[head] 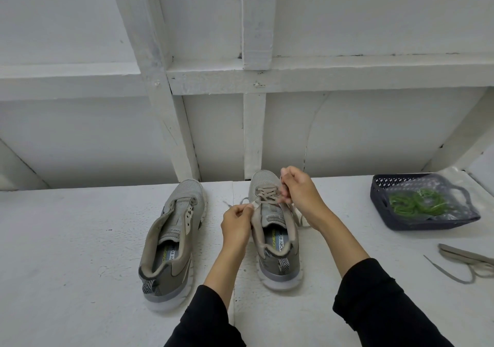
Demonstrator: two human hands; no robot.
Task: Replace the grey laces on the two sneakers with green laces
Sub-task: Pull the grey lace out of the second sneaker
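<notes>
Watching through the head camera, I saw the right sneaker (275, 229) standing just right of the frame's centre, toe pointing away, its grey lace (266, 194) still crossed through the lower eyelets. My left hand (236, 222) had its fingers curled in a pinch on one strand of that lace at the shoe's left edge. My right hand (300, 189) was curled over the upper lacing and pinched another strand there, with a loose end trailing down the shoe's right side.

The left sneaker (171, 242) sat just beside it, toward centre-left, with bare eyelets and no lace in them. A removed grey lace (465, 259) lay in loose loops at the right edge of the frame, well apart from both shoes.

In the upper right of the work surface (80, 239) stood a dark blue basket (379, 202). Inside it lay a clear plastic bag (451, 199) holding the coiled green laces (413, 203).

Behind everything ran a white-painted wooden frame (254, 79).
</notes>
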